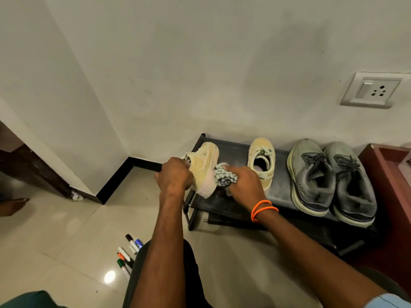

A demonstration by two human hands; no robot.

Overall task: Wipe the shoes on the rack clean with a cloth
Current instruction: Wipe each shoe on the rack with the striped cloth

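The single head-worn camera is looking forward and down from above. It is facing the wall (200,63), sitting close over the rack (235,150).

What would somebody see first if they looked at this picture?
First, the two hands in the middle: the left hand holds a pale yellow shoe tipped on its side, and the right hand presses a checked cloth against it. Next, the grey sneakers on the right of the black rack.
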